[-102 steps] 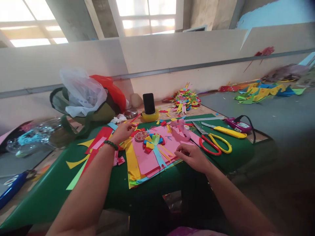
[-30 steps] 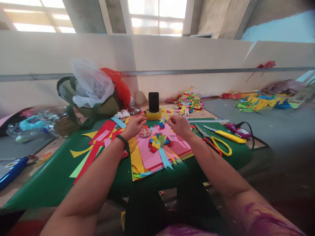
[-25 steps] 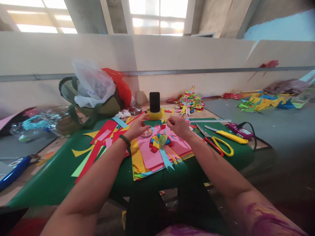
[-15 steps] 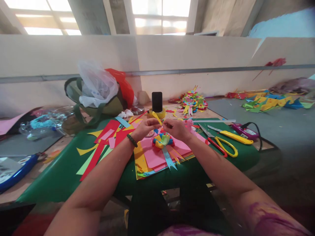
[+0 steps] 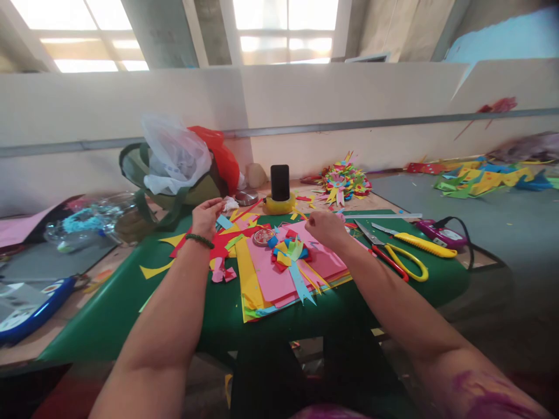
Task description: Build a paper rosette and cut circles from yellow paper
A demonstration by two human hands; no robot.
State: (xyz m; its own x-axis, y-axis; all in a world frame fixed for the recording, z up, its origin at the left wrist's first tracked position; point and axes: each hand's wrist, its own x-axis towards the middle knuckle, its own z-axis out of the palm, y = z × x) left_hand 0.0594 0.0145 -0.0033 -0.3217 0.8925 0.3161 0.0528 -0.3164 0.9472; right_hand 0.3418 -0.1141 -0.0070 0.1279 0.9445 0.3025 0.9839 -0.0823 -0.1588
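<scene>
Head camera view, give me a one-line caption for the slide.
Two bare hands above a green mat, around a colorful paper rosette on pink sheets, scissors lying alongside.

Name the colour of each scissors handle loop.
One red, one yellow on the scissors; the head view shows it best.

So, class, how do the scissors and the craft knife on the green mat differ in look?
The scissors have two looped handles, one red, one yellow; the craft knife has one straight yellow handle. The scissors spread wide at the loops; the craft knife is slim. Both lie on the green mat, blades toward the wall.
</scene>
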